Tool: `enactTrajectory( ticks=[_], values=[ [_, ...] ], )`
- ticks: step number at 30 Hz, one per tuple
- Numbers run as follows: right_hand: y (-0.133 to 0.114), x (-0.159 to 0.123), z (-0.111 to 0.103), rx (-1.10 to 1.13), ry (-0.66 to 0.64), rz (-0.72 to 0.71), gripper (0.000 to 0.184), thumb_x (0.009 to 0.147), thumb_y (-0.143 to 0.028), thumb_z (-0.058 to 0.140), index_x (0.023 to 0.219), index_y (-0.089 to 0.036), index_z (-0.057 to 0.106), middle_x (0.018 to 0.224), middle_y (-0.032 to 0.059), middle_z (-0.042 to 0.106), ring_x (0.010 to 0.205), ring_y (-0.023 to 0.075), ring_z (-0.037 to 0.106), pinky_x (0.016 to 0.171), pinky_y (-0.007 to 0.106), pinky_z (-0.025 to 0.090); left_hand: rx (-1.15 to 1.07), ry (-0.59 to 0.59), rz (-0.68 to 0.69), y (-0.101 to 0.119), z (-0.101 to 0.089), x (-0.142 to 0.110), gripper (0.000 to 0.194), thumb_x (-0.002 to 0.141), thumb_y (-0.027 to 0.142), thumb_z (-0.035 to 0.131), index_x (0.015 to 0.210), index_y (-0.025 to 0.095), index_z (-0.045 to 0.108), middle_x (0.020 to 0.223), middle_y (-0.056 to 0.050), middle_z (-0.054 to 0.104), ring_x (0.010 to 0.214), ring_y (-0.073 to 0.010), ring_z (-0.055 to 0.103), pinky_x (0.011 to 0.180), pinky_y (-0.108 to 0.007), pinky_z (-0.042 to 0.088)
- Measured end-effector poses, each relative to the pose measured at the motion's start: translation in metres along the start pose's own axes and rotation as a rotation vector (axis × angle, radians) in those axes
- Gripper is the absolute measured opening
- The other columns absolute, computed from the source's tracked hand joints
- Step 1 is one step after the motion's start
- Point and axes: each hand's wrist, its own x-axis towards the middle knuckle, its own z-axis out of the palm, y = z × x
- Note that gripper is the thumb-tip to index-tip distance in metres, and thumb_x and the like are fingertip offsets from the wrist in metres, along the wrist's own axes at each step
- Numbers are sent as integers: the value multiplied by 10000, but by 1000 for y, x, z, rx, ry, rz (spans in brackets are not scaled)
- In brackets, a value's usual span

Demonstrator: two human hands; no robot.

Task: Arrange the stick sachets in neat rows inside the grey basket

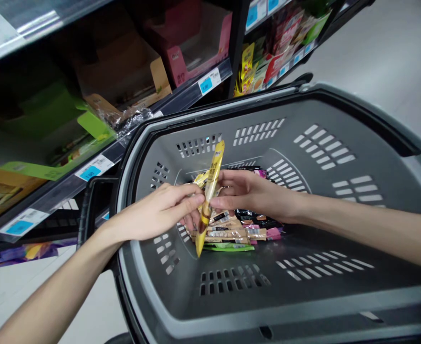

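Note:
A slim yellow snack packet stands nearly upright over the grey shopping basket. My left hand pinches it from the left, thumb and fingers at its middle. From the right, my right hand grips the same packet, its thumb tip meeting its edge. Below the hands, several slim packets in tan, black, pink and yellow lie piled on the basket's bottom. A green packet lies at the near side of that pile. My hands cover part of the heap.
Shelves with price tags run along the left and back. On them stand a green display box, a brown box and a pink box. Bagged snacks fill a shelf farther off. Pale floor shows at the upper right.

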Motion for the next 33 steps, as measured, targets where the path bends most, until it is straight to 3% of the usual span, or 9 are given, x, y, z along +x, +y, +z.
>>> enactTrajectory(
  ticks=[3,8,14,25,29,33],
  values=[
    [0,0,6,-14,25,20,312,738,-364,841,898,-165,661,890,25,674,790,147,594,716,282,496,145,-47,62,6,-1,-2,441,1035,457,313,899,158,608,747,-7,644,667,-119,595,638,-218,458],
    [0,-1,9,-53,58,89,356,705,-442,850,836,-158,681,751,7,644,623,114,516,537,243,434,293,-60,62,7,-2,-1,362,1019,414,402,956,161,652,624,46,484,536,-74,425,520,-198,330],
    [-3,-3,5,-55,55,104,296,726,-379,851,710,-161,653,609,-19,601,562,107,527,533,241,417,321,-31,78,5,-3,-1,369,1036,366,378,997,172,689,581,60,414,519,-66,400,549,-188,335],
    [-3,-1,5,-70,29,99,315,756,-441,816,828,-167,680,690,-20,619,580,102,523,526,234,429,387,-15,105,2,-3,2,355,1040,358,378,1008,189,689,561,64,476,508,-74,435,583,-208,330],
    [-3,-2,4,-60,22,96,303,742,-415,829,769,-168,655,656,-34,594,565,90,488,529,224,422,398,1,124,2,-3,3,332,1040,347,389,1017,192,682,583,72,509,510,-58,437,594,-203,326],
    [0,-2,0,-92,27,67,293,788,-406,796,730,-169,635,623,-31,590,591,96,508,540,215,399,414,26,111,3,-3,2,368,1038,356,390,881,158,656,546,76,432,471,-49,369,556,-211,297]
  ],
)
